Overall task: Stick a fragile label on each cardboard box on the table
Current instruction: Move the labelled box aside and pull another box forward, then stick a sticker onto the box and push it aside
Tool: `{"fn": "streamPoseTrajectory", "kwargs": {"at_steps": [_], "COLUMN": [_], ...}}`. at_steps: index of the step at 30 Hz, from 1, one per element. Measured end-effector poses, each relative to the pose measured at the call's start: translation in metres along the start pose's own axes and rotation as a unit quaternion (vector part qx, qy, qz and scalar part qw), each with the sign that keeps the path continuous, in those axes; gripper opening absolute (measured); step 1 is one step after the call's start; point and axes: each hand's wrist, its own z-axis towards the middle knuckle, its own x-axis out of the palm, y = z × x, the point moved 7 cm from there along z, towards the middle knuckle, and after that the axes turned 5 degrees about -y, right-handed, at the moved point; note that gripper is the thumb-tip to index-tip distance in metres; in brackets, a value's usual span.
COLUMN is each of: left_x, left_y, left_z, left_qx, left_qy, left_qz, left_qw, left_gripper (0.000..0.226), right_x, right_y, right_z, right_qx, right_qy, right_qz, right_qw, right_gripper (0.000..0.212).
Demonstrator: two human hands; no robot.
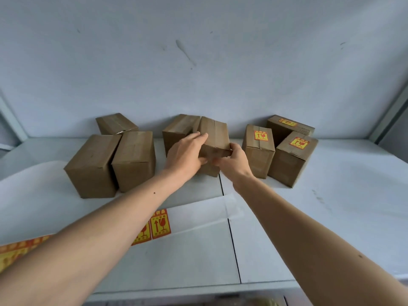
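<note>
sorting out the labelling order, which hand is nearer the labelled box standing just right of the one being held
Right. The right hand grips the held box's near right corner, right beside the labelled box. The left hand holds the far, left side.

fragile symbols on box labels [261, 135]

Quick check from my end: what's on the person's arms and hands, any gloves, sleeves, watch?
Nothing worn in view. The left hand and right hand are bare, without gloves, rings or a watch. Both forearms are uncovered to the frame edge, with no sleeves showing.
</note>
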Motion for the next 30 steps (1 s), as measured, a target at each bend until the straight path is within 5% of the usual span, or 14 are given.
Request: {"fn": "streamPoseTrajectory", "kwargs": {"at_steps": [9,13,16,19,24,30], "left_x": [-0.029,-0.019,-0.007,-0.005,-0.014,-0.008], "left_y": [0.021,0.047,0.074,0.091,0.094,0.097], "left_z": [-0.057,-0.076,-0.096,-0.114,-0.123,-0.128], "left_qx": [-0.049,-0.106,-0.156,-0.148,-0.135,-0.131], "left_qy": [-0.052,0.031,0.123,0.251,0.331,0.358], "left_qz": [-0.053,-0.144,-0.102,-0.002,0.062,0.036], "left_qw": [0.996,0.983,0.975,0.957,0.932,0.924], "left_gripper": [0.073,0.098,0.104,0.092,0.082,0.051], "right_x": [0.022,0.024,0.027,0.036,0.067,0.082], "right_y": [-0.003,-0.022,-0.038,-0.043,-0.042,-0.028], "right_z": [-0.054,-0.065,-0.072,-0.078,-0.097,-0.111], "right_qx": [-0.021,-0.015,0.033,0.071,0.025,-0.076], "right_qy": [-0.006,-0.001,-0.004,0.050,0.159,0.211], "right_qz": [-0.044,-0.033,-0.052,-0.096,-0.164,-0.228], "right_qw": [0.999,0.999,0.998,0.992,0.973,0.948], "right_gripper": [0.054,0.052,0.043,0.018,0.009,0.026]}}
